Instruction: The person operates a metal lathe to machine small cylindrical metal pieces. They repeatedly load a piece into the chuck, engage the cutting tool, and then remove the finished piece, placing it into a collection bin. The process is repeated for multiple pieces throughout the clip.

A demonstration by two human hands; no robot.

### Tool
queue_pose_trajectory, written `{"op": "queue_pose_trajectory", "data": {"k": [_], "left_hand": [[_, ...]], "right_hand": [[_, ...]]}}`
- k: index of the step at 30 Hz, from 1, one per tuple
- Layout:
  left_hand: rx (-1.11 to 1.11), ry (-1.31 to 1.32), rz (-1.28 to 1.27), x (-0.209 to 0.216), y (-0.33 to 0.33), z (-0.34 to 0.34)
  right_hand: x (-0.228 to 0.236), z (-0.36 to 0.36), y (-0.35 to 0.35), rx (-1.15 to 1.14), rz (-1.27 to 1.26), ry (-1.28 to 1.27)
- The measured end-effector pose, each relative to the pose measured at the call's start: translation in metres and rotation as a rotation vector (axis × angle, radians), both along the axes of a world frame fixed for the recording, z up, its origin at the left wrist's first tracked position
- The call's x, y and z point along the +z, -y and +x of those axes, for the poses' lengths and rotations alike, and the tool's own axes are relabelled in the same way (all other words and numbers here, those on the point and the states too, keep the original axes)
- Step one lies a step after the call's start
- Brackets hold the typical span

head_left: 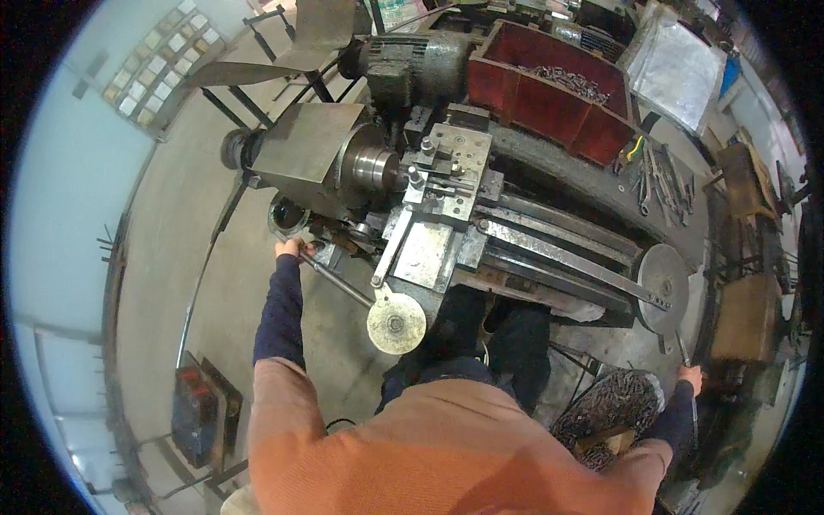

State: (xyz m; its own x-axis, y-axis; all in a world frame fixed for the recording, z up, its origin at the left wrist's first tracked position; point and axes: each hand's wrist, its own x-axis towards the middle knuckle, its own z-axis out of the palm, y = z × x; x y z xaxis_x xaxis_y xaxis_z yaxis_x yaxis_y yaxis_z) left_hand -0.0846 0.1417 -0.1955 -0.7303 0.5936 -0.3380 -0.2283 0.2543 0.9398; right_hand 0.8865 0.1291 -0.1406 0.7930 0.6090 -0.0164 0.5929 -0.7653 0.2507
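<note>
Your left hand (pixel 294 249) curled round end of metal lever (pixel 339 281), lever running to pale disc (pixel 396 324) at machine (pixel 427 253) front. Your right hand (pixel 691 378) wrapped round thin rod (pixel 683 346), near grey disc (pixel 663 283). Red bin (pixel 549 107) beyond, small metal parts (pixel 571 81) inside.

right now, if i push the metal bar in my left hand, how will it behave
The metal bar looks straight and thick, so probably stiff. It appears joined to the round plate, so may swing rather than roll. Its shiny surface may be slippery.
</note>
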Motion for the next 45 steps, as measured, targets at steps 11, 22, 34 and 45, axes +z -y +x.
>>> {"op": "queue_pose_trajectory", "data": {"k": [11, 22, 34, 45], "left_hand": [[0.585, -0.003, -0.046, 0.007, 0.148, 0.053], [0.641, -0.039, -0.023, -0.009, 0.148, 0.044], [0.59, -0.007, -0.022, -0.017, 0.144, 0.033], [0.277, 0.098, -0.318, 0.012, 0.182, 0.024]], "right_hand": [[-0.004, -0.039, 0.045, -0.119, 0.003, -0.101], [-0.011, -0.087, 0.073, -0.201, 0.043, -0.118], [0.008, -0.108, 0.062, -0.253, 0.027, -0.183], [0.01, 0.021, -0.025, -0.015, -0.122, 0.043]]}}
